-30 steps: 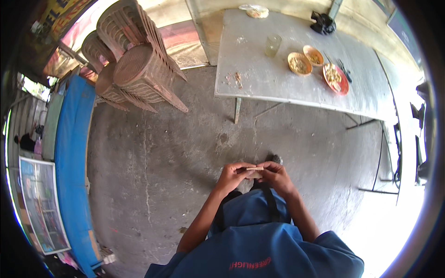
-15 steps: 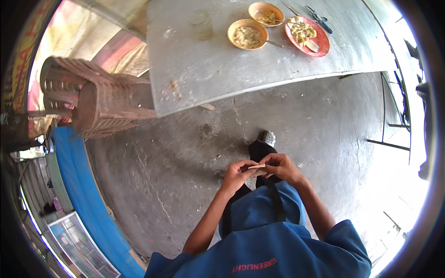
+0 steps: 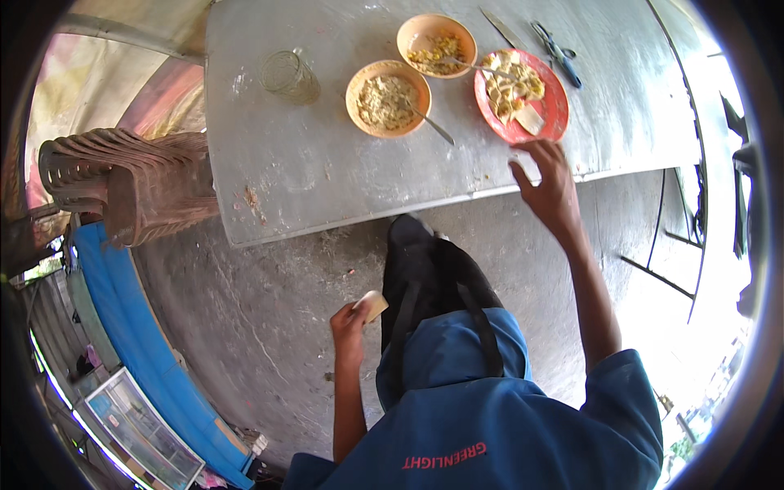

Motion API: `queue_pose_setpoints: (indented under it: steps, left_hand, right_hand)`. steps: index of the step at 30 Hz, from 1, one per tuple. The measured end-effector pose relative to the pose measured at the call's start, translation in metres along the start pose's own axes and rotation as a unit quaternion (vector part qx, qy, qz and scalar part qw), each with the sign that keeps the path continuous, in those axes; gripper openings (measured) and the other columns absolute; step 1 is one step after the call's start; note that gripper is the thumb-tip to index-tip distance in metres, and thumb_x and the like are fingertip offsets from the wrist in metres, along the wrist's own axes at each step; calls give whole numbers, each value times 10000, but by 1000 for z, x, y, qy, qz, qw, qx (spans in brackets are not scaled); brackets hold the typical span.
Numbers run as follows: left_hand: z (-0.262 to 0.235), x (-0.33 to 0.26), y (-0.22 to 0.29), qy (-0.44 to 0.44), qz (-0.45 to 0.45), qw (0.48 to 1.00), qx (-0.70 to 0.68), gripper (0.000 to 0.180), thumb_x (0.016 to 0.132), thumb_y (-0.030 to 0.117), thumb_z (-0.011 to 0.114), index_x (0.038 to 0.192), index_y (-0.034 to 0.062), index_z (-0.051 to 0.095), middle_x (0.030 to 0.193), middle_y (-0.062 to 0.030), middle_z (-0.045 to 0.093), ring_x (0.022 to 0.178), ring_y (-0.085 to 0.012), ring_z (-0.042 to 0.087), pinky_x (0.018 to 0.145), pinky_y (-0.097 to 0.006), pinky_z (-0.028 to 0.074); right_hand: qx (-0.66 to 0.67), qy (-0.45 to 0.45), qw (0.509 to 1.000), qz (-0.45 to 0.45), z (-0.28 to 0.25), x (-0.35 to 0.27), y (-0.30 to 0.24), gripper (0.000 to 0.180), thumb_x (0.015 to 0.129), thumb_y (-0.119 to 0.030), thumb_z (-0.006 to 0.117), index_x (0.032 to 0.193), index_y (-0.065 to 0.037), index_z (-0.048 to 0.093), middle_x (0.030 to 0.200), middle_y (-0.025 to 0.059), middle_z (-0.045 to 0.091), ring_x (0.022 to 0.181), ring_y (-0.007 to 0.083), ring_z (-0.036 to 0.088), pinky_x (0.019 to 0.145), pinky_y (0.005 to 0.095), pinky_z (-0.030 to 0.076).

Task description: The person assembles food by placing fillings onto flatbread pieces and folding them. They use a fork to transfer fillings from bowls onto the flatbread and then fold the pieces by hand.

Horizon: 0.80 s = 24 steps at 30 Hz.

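Note:
Low beside my left leg, my left hand (image 3: pixel 349 327) is closed on a pale, flat, squarish wonton wrapper (image 3: pixel 373 305). Whether it is one sheet or a small stack cannot be made out. My right hand (image 3: pixel 549 186) is open over the table's near edge, thumb and fingers apart with nothing between them. Just beyond its fingertips is a red plate (image 3: pixel 559 118) of folded, pale yellow dumplings (image 3: pixel 508 82). A pale flat piece (image 3: pixel 530 120) lies on the plate's near side. To its left stand a bowl of pale minced filling (image 3: pixel 384 104) and a bowl of yellowish filling (image 3: pixel 434 55), each with a spoon.
The metal table (image 3: pixel 327 180) ends just ahead of my legs. On it are a glass mug (image 3: pixel 291 77), a knife (image 3: pixel 501 28) and dark-handled scissors (image 3: pixel 559 55). Stacked brown plastic chairs (image 3: pixel 135 184) stand left of it. A glass display case (image 3: pixel 145 429) is at lower left.
I have come closer to the table. My hands, together on the wrapper before, have parted: the right has let go and moved forward to the plate, while the left keeps the wrapper lower down.

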<state>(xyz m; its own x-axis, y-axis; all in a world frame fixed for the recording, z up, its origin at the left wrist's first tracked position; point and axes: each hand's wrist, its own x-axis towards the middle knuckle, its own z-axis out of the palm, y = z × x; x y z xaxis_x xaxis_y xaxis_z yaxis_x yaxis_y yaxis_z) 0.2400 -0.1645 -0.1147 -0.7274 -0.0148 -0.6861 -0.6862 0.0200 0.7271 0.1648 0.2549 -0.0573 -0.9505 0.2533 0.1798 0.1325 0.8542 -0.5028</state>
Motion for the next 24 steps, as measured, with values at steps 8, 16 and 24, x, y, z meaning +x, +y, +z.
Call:
queue_pose_setpoints:
  steps: [8, 16, 24]
  left_hand:
    - [36, 60, 76, 113, 86, 989, -36, 243, 986, 189, 642, 1011, -53, 655, 893, -101, 677, 710, -152, 628, 634, -278, 509]
    - [129, 135, 194, -13, 148, 989, -16, 272, 996, 174, 619, 1154, -48, 626, 1011, -109, 684, 849, -188, 670, 668, -311, 527]
    - [226, 204, 263, -23, 303, 951, -53, 277, 1003, 182, 630, 1146, -55, 636, 1031, -77, 679, 979, -109, 597, 870, -278, 479]
  right_hand:
    - [-133, -55, 988, -56, 38, 137, 48, 342, 872, -220, 717, 1201, -144, 664, 1151, 53, 679, 1145, 281, 588, 1010, 490, 400]
    - [-111, -81, 986, -95, 46, 165, 55, 306, 866, -111, 674, 1172, -105, 676, 1043, 44, 711, 1066, 236, 620, 987, 449, 378]
    - [-46, -126, 983, -123, 47, 195, 61, 233, 828, -55, 615, 1047, -37, 694, 846, 111, 690, 773, 291, 676, 749, 417, 514]
